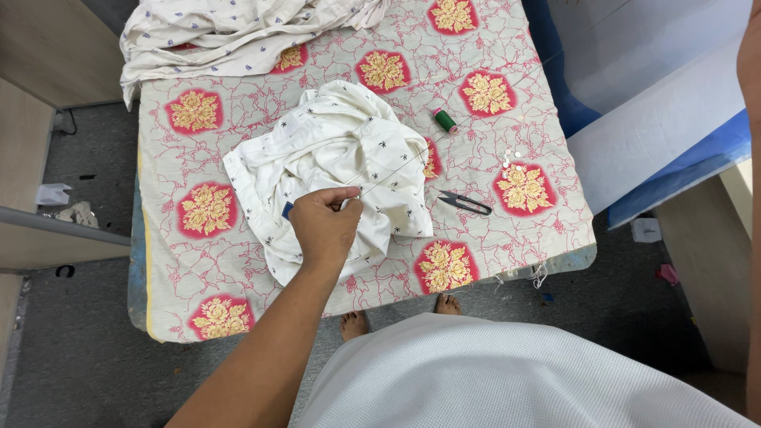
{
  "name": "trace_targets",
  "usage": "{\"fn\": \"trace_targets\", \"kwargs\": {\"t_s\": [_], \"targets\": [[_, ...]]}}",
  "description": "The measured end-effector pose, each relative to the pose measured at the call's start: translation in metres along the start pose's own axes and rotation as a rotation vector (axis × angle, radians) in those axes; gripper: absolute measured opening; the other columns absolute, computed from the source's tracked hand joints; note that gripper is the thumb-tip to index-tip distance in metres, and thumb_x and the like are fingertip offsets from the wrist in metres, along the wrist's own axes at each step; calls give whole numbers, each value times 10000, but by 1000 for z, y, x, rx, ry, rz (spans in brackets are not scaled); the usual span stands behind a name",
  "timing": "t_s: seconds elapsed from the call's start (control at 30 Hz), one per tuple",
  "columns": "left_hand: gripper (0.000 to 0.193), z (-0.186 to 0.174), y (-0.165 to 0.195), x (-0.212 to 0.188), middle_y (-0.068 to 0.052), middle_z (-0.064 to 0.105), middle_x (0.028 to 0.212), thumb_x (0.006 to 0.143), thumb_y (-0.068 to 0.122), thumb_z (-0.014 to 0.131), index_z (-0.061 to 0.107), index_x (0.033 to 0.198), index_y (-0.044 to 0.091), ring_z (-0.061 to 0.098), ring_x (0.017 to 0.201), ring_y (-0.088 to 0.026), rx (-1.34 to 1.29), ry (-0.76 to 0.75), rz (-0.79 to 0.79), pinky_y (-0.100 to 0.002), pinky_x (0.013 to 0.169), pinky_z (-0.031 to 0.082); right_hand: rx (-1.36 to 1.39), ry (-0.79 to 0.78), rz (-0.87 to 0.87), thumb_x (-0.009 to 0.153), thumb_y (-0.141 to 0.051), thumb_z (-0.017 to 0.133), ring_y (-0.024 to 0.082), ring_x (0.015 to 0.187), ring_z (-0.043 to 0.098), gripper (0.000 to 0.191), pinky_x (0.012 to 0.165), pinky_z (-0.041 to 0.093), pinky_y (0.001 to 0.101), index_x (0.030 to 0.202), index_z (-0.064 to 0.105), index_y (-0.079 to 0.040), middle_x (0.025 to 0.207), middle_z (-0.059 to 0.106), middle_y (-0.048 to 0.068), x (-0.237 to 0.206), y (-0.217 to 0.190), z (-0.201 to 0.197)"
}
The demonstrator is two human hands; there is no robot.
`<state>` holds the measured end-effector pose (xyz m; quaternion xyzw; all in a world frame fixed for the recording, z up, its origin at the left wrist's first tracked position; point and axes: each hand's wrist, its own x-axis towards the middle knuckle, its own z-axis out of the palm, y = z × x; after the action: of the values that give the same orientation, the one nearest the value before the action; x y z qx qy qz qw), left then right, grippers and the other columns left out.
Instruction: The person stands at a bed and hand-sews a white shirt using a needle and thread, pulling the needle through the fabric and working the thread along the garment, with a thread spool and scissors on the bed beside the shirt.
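Head view: left hand (325,224), fingers pinched on a needle too small to make out, rests on the crumpled white shirt (333,170) at the bench's (238,273) middle. A taut thread (396,168) runs diagonally from it toward the far right corner, past a green spool (445,120), white buttons (511,161) and snips (466,203). Right forearm (751,198) at the frame edge; its hand is unseen. Grey floor (79,349) below.
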<state>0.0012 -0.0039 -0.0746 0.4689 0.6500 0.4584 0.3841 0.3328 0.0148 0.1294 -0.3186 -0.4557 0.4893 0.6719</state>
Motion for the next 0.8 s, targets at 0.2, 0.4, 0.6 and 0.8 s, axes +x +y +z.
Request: {"fn": "trace_targets", "kwargs": {"t_s": [0.2, 0.4, 0.6, 0.8], "targets": [[217, 2, -2, 2, -14, 695, 671, 770, -4, 743, 806, 978, -12, 525, 530, -30, -154, -30, -87, -194, 493, 390, -30, 11, -21, 1142, -142, 586, 161, 788, 653, 103, 688, 482, 282, 1052, 598, -93, 901, 672, 51, -3, -2, 5], [245, -1, 0, 5, -44, 705, 816, 786, -69, 755, 774, 1030, -55, 582, 651, -49, -490, -133, -136, -183, 592, 460, -108, 39, -52, 1130, -135, 612, 158, 758, 657, 96, 640, 482, 283, 1040, 604, -106, 879, 675, 44, -7, 4, 0], [275, -8, 24, 1, -61, 732, 812, 771, -66, 782, 788, 1046, -53, 598, 650, -63, -494, -212, -203, -191, 599, 484, -484, 151, 106, 1119, -127, 638, 155, 728, 662, 97, 592, 481, 283, 1027, 610, -119, 856, 678, 37, -10, 57, -19], [267, -14, 45, -7, -52, 744, 815, 786, -56, 765, 779, 1053, -46, 640, 668, -60, -528, -276, -167, -185, 617, 519, -1212, -186, 242, 945, -114, 723, 149, 660, 673, 222, 547, 506, 291, 1153, 701, -40, 906, 757, 95, -33, 106, 2]]}}
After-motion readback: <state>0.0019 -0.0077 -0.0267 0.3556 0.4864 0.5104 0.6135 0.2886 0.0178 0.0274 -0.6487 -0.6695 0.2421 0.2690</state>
